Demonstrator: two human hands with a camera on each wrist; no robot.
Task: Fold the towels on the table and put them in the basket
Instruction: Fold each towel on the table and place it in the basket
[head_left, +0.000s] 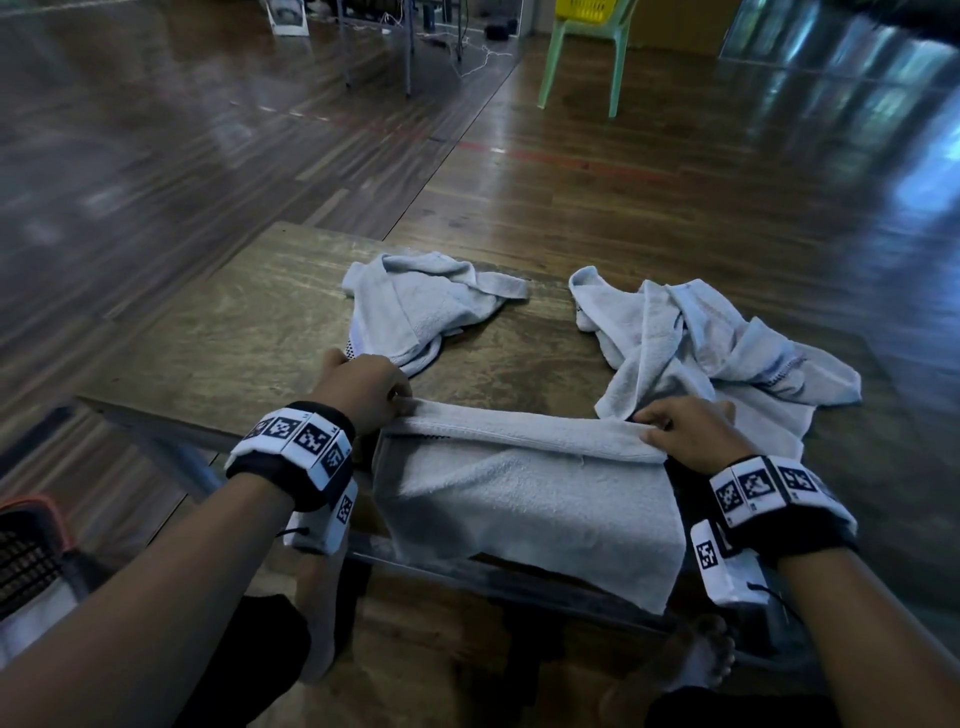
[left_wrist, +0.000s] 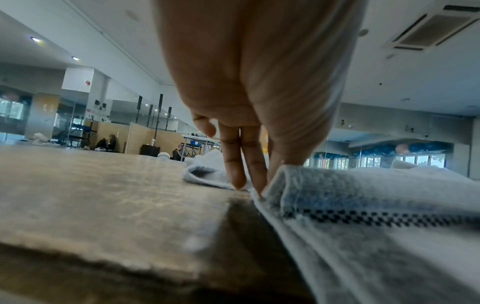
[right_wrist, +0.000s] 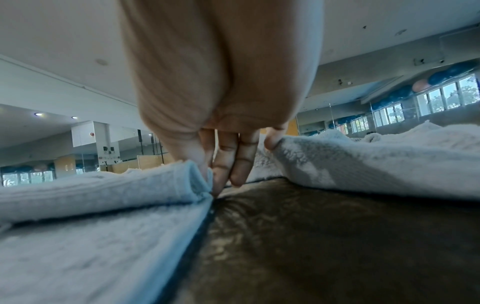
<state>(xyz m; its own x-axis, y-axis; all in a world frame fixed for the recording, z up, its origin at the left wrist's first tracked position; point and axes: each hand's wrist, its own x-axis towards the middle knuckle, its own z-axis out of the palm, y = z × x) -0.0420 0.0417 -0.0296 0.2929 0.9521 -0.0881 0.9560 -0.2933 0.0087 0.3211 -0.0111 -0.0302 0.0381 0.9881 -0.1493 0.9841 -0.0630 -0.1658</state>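
Head view: low wooden surface (head_left: 234, 332) with three pale grey-white towels on it. Nearest towel (head_left: 530, 499) lies flat along the near edge, its front part draping over the edge, and its far edge is turned back toward the person into a narrow fold. Left hand (head_left: 363, 389) pinches the left end of that fold, thumb and curled fingers closed on the cloth; right hand (head_left: 685, 431) pinches the right end the same way. Left wrist view: fingers (left_wrist: 235, 164) point down, tips at the surface beside the towel's folded corner (left_wrist: 291, 181), thumb pressed onto the fold; a dark checkered stripe (left_wrist: 376, 218) runs along the towel hem. Right wrist view: thumb and fingers (right_wrist: 226, 162) clamp the rolled fold end (right_wrist: 182, 181), fingertips touching the surface. Second towel (head_left: 421, 306) sits crumpled at the far middle, just beyond the left hand. Third towel (head_left: 711, 348) lies crumpled far right, its near part just behind the right hand. Dark mesh basket with orange rim (head_left: 26, 540) shows partly at the lower left edge, below surface level. Green plastic chair (head_left: 587, 52) stands on the wood floor far back.
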